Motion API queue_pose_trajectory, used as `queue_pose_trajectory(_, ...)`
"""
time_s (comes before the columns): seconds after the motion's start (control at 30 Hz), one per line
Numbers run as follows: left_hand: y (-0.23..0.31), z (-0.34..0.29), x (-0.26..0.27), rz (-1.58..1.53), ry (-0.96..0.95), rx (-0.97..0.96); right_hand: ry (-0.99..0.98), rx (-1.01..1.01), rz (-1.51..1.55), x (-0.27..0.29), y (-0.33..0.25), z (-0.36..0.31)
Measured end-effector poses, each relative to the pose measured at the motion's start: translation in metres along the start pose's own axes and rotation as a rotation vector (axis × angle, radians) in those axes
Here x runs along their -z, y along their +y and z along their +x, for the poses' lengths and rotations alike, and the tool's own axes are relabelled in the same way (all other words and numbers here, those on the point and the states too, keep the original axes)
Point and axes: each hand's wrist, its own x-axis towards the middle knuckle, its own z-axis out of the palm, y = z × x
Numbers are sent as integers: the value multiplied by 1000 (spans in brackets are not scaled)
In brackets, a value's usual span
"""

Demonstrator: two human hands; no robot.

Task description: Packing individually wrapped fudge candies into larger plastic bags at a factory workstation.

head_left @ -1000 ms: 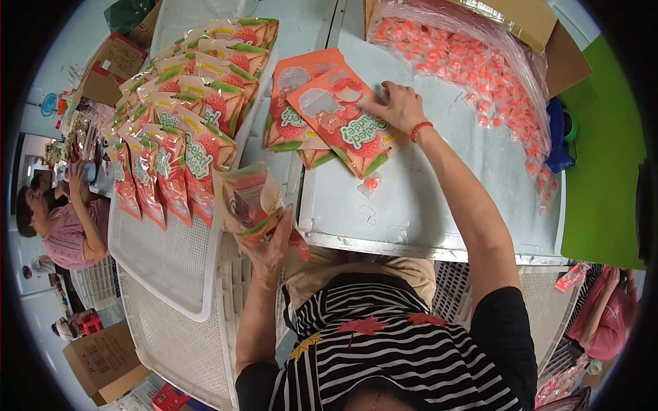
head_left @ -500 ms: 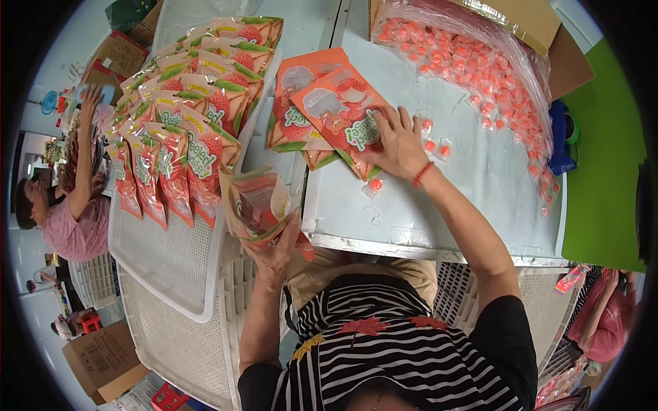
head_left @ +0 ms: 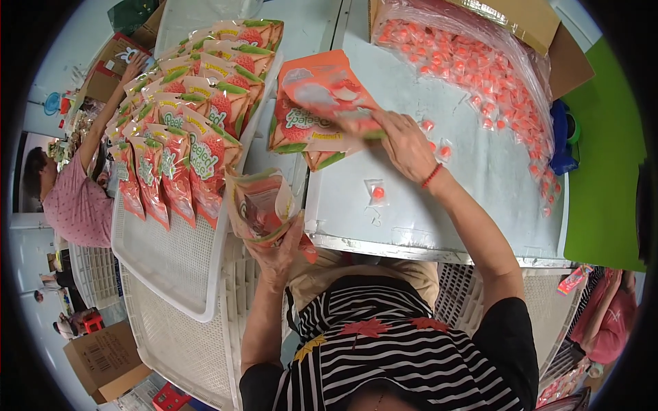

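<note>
Fingers of left hand (head_left: 277,252) wrapped round open-topped pink plastic pouch (head_left: 263,207), 7 o'clock of flat-pouch stack (head_left: 306,137); right hand (head_left: 411,152) pinches blurred coral plastic pouch (head_left: 332,98), 4 o'clock edge. Step: likely lifting pouch; next needs firm grip.

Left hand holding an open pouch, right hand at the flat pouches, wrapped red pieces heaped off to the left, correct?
Not quite: the head view shows the wrapped red pieces heaped off to the right. The left hand does hold an open pouch, and the right hand is at the flat pouches.
</note>
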Motion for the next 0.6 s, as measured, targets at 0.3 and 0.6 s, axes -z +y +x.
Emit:
queue_pose_trajectory(0.3, -42, 2, 23, 73, -251, -30, 17, -36, -29, -43, -70, 22)
queue_pose_trajectory(0.6, 9, 0, 7, -128, -49, 116, -122, 3, -228, -20, -48, -66)
